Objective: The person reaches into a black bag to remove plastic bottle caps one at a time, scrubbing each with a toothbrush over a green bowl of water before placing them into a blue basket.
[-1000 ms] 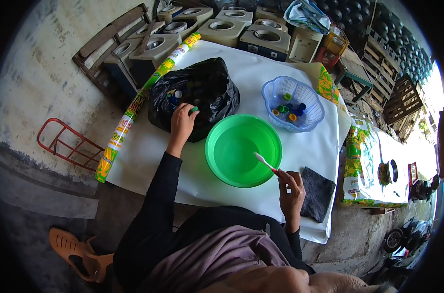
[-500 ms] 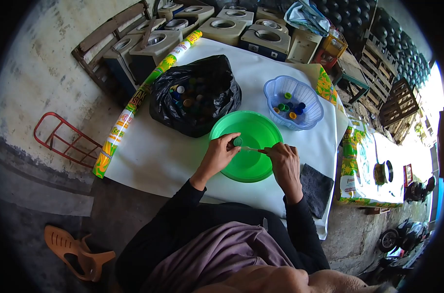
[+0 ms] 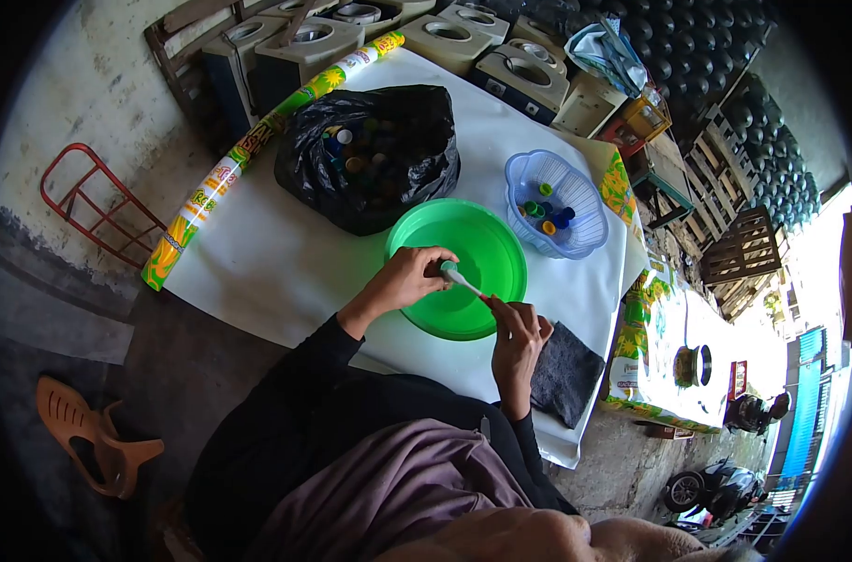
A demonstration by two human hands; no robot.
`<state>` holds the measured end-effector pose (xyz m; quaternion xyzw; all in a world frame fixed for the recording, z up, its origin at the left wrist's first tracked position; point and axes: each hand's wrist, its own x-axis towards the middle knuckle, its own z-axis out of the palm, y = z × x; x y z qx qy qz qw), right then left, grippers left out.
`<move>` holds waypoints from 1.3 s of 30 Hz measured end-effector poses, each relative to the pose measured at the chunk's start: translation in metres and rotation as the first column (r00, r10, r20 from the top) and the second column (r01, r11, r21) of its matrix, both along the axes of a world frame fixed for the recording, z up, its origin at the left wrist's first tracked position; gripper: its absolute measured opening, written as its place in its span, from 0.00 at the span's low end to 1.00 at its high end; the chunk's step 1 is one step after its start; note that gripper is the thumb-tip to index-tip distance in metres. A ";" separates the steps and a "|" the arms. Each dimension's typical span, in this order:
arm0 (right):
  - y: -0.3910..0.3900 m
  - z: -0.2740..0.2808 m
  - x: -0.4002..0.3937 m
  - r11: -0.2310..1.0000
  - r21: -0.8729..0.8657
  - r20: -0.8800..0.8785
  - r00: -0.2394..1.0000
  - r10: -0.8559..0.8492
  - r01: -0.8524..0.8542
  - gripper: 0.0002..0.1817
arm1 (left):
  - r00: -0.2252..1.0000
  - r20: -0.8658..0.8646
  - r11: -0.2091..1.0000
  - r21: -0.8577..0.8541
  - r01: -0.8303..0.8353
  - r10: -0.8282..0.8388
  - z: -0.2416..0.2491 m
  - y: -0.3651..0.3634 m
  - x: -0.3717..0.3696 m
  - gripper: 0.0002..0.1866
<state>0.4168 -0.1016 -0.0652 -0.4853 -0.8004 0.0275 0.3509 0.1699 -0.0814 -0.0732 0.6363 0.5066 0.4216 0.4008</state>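
Above the green basin (image 3: 507,245), my left hand (image 3: 405,279) pinches a green bottle cap (image 3: 448,267) between thumb and fingers. My right hand (image 3: 520,343) grips a toothbrush (image 3: 466,284) with a pale head and a reddish handle. Its head meets the cap's open side. Behind the basin, a black plastic bag (image 3: 304,178) stands open with many caps of mixed colours inside. To the right, a blue slotted plastic basket (image 3: 587,238) holds several green, blue and yellow caps.
A dark cloth (image 3: 566,375) lies at the right table edge on the white sheet (image 3: 248,267). A printed roll (image 3: 222,178) runs along the left edge. An orange plastic chair (image 3: 89,436) and a red metal rack (image 3: 98,201) stand left; machine housings (image 3: 515,82) line the back.
The view has turned and shifted. My right hand has come closer to my left, bringing the toothbrush head onto the cap. My left hand keeps its pinch.
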 end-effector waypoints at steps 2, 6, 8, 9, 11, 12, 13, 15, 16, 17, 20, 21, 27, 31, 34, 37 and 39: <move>0.003 0.000 0.004 0.993 -0.003 -0.049 0.992 -0.114 0.114 0.12 | 0.998 -0.043 0.998 -0.060 0.032 -0.034 0.009 0.000 0.000 0.19; -0.001 -0.002 -0.001 1.000 0.022 -0.036 0.999 0.004 -0.004 0.12 | 0.999 -0.005 0.999 0.004 0.050 -0.050 0.003 -0.001 -0.001 0.19; 0.001 -0.006 -0.001 0.998 0.006 -0.070 0.996 -0.055 0.056 0.12 | 0.999 -0.006 0.998 0.031 0.048 -0.048 0.003 0.000 -0.001 0.18; 0.000 -0.006 0.001 0.995 0.014 -0.079 0.992 -0.102 0.103 0.12 | 0.999 -0.025 0.999 0.030 0.045 -0.044 0.005 0.001 -0.001 0.17; -0.001 -0.005 0.002 0.991 0.051 -0.109 0.987 -0.115 0.121 0.13 | 0.997 -0.063 0.999 0.019 0.037 -0.036 0.011 -0.001 -0.001 0.15; -0.001 -0.005 0.001 0.996 0.028 -0.088 0.992 -0.088 0.091 0.13 | 0.998 -0.060 0.997 0.066 0.033 -0.029 0.008 -0.002 -0.001 0.15; 0.000 -0.005 0.000 0.998 0.004 -0.071 0.996 -0.063 0.063 0.12 | 0.998 -0.058 0.993 0.113 0.032 -0.025 0.004 -0.001 0.000 0.14; 0.002 -0.005 0.002 0.998 0.004 -0.089 0.994 -0.057 0.058 0.12 | 1.000 -0.023 0.991 0.131 0.013 -0.010 0.001 -0.001 0.002 0.14; 0.004 -0.004 0.004 0.997 0.018 -0.113 0.991 -0.073 0.075 0.12 | 1.000 0.011 0.994 0.108 -0.010 0.009 0.001 -0.001 0.003 0.14; 0.004 -0.003 0.005 0.995 0.030 -0.136 0.987 -0.086 0.091 0.12 | 0.999 0.044 0.996 0.082 -0.034 0.031 0.001 -0.001 0.004 0.14; 0.002 0.001 0.003 0.998 0.026 -0.142 0.988 -0.053 0.057 0.11 | 0.995 -0.094 0.999 0.032 -0.010 0.013 0.010 -0.005 0.004 0.13; 0.002 -0.001 0.004 0.998 0.010 -0.119 0.991 -0.058 0.059 0.11 | 0.992 -0.128 0.998 0.055 -0.015 0.022 0.011 -0.006 0.004 0.13; 0.002 0.004 0.003 1.000 0.010 -0.140 0.990 -0.018 0.020 0.10 | 0.991 -0.124 0.992 0.123 -0.027 0.042 0.004 -0.005 0.006 0.15; 0.010 -0.001 0.006 0.998 0.000 -0.134 0.989 -0.066 0.066 0.11 | 0.996 -0.084 0.992 0.128 0.011 0.000 0.003 -0.001 0.004 0.19; 0.007 0.003 0.007 0.999 0.000 -0.135 0.990 -0.037 0.037 0.11 | 0.991 -0.131 0.985 0.174 0.020 0.003 0.004 -0.005 0.004 0.21; 0.009 0.007 0.005 1.000 0.005 -0.071 0.997 -0.030 0.031 0.11 | 0.990 -0.141 0.993 0.120 0.007 0.010 0.012 -0.008 0.005 0.22; 0.012 0.009 0.007 0.994 0.032 -0.126 0.987 -0.096 0.101 0.11 | 0.994 -0.110 0.994 0.106 -0.006 0.018 0.013 -0.004 0.004 0.22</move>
